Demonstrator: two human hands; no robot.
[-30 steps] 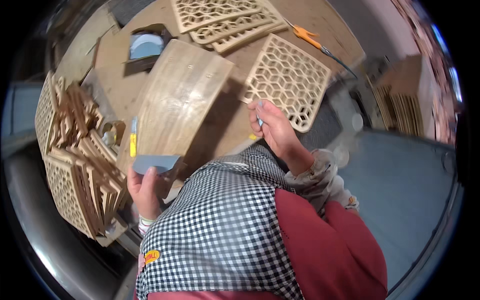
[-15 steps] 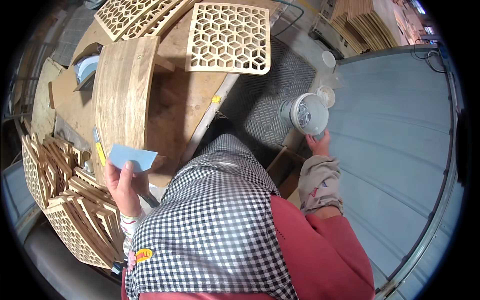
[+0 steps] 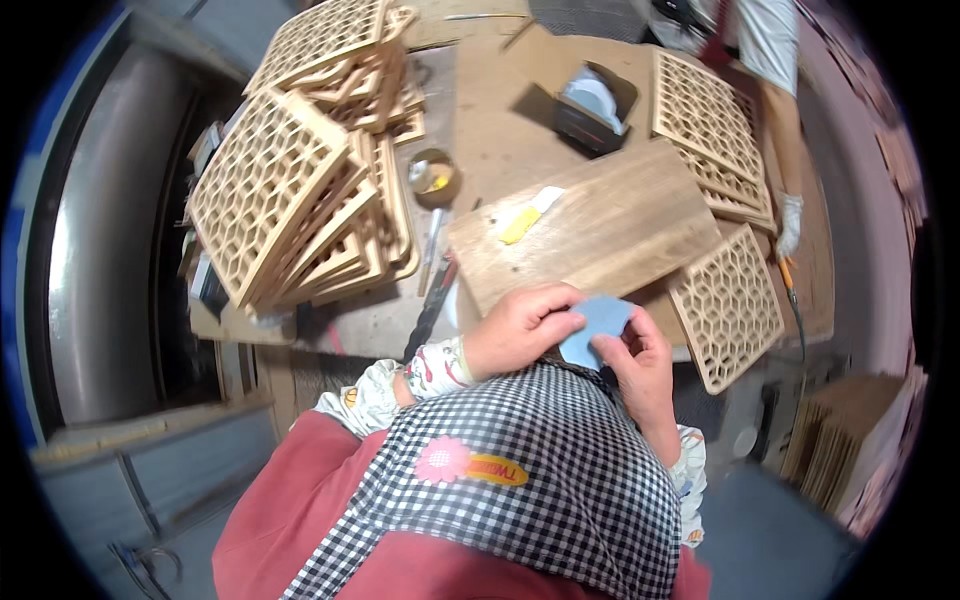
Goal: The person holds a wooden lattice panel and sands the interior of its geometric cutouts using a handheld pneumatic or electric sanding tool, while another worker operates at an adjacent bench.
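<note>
While the wearer is looking down at a workbench, the left hand [image 3: 525, 325] and the right hand [image 3: 645, 365] are holding one small blue sheet [image 3: 600, 325] between them at the lower centre of the frame, the left hand pinching its left side between thumb and fingers, the right hand gripping its right side. Just beyond the sheet, a smooth brown wooden board [image 3: 610, 235] is lying at a slant across the centre of the tabletop [image 3: 480, 110], and a yellow-and-white hand tool [image 3: 530, 215] is resting on the board's left part. At the upper left, pale wooden lattice panels [image 3: 265, 200] are leaning in a thick, uneven pile; between pile and board, a round brown container [image 3: 434, 178] is holding something yellow. Above the board, an open cardboard box [image 3: 590, 135] is showing pale round discs [image 3: 592, 98] inside. At the upper right, more lattice panels [image 3: 705, 115] are lying stacked, and below them a single lattice panel [image 3: 730, 310] is jutting past the tabletop's near edge. At the far right, another person's forearm [image 3: 783, 140] is reaching down, its pale glove [image 3: 790, 225] just beside an orange-handled tool [image 3: 787, 275]. The wearer's black-and-white checked apron [image 3: 540, 440] is filling the bottom centre.
</note>
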